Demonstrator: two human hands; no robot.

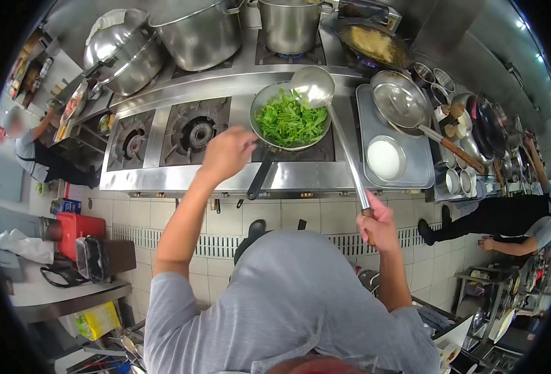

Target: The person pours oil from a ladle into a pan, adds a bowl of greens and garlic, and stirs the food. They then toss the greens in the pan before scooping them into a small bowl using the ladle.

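Note:
Leafy greens point(291, 118) fill a frying pan point(260, 103) on the stove, its black handle point(261, 176) pointing toward me. My right hand point(380, 221) is wrapped round the wooden end of a long metal ladle point(348, 146). The ladle's wide bowl point(313, 86) is over the pan's far right rim, partly above the greens. My left hand point(229, 153) hovers beside the pan's left rim, above the stove front, with its fingers curled together. What it holds, if anything, is hidden.
Two burners point(198, 128) lie left of the pan. A metal tray point(366, 112) on the right carries a bowl of white contents point(386, 158) and a wood-handled strainer point(402, 103). Behind stand a large pot point(197, 34), a steaming pot point(290, 28) and a wok point(375, 43). Co-workers point(29, 146) stand at both sides.

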